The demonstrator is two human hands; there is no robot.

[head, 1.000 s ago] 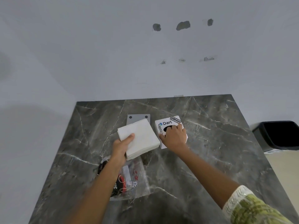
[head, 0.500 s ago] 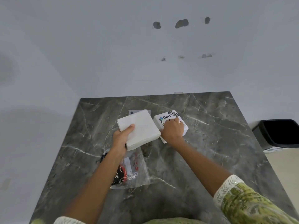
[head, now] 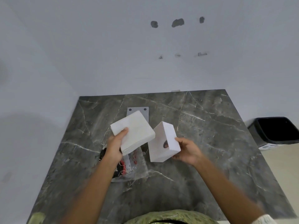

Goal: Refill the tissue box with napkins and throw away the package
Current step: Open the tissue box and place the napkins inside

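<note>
Dark marble counter point(head: 210, 143) against a white wall, both hands raised above it.

Left hand point(head: 114, 147) has its grip closed on a soft, light napkin stack point(head: 134, 131), best pinched by its edges. Right hand point(head: 188, 151) clasps the tilted, stiff box point(head: 163, 143); contents unseen. Empty wrapper point(head: 127, 165) lies on the counter below; black bin point(head: 275, 130) stands right, contents hidden.

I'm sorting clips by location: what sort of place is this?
Probably a plain indoor room, home or office; I cannot tell which. A dark grey marble-patterned tabletop stands against a bare white wall with patched holes, with a black plastic waste bin on the floor beside it.
</note>
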